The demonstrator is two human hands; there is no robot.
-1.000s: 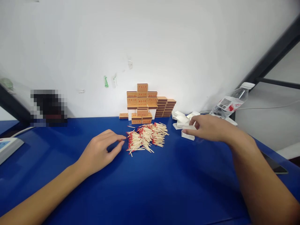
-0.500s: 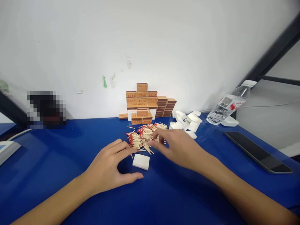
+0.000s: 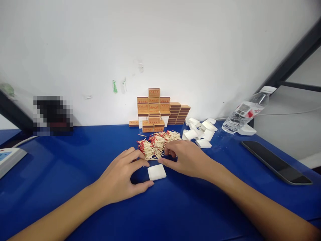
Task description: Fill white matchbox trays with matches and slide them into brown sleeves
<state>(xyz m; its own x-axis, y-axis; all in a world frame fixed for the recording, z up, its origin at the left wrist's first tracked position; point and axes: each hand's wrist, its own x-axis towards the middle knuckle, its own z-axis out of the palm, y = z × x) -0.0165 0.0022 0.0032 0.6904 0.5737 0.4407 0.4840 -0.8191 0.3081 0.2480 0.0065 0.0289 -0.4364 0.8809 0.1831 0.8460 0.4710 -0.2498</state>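
Observation:
A small white matchbox tray (image 3: 156, 172) lies on the blue table between my two hands; its blank white face shows. My left hand (image 3: 125, 174) is at its left, thumb and fingers spread, with the thumb tip close to the near left corner. Behind the tray is a heap of red-tipped matches (image 3: 156, 144). My right hand (image 3: 188, 157) hovers at the near right side of the heap. Its fingers are curled, the thumb stands apart from them, and I see nothing between them.
Orange matchboxes (image 3: 153, 107) are stacked against the wall. Loose white trays (image 3: 203, 143) lie in a pile right of the matches. A tilted water bottle (image 3: 245, 110) and a phone (image 3: 274, 162) are on the right. A white device (image 3: 11, 160) sits at the left edge.
The white tray has shifted right and turned slightly. My right hand has drawn back a little from the matches, toward the tray. My left thumb has come nearer the tray.

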